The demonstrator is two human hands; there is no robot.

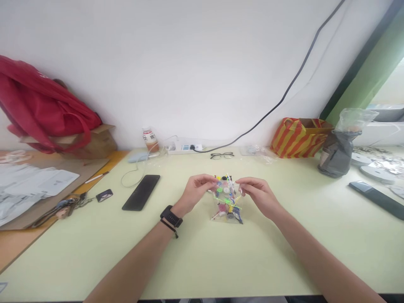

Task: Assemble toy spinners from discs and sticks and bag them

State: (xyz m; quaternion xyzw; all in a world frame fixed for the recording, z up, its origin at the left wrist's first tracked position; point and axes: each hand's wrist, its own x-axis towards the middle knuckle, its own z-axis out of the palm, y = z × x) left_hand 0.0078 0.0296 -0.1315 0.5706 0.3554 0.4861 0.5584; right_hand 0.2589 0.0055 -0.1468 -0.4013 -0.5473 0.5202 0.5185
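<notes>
A clear plastic bag (226, 206) of small colourful plastic pieces is between my hands, over the middle of the table. Pink, green, yellow, white and blue parts show through it. My left hand (199, 191) pinches the bag's upper left edge between thumb and fingers. At the upper right edge, my right hand (257, 193) pinches the plastic in the same way. A few yellow, red and dark pieces (223, 178) show just beyond the bag's top. Whether they lie inside it or behind it I cannot tell.
On the left lie a black phone (141, 192) and keys (67, 204). Eyeglasses (221, 155), a power strip (186, 146) and a drink bottle (150, 139) are along the wall. To the right stand a striped bag (295, 139) and a grey pouch (337, 153), near a dark phone-like slab (377, 200).
</notes>
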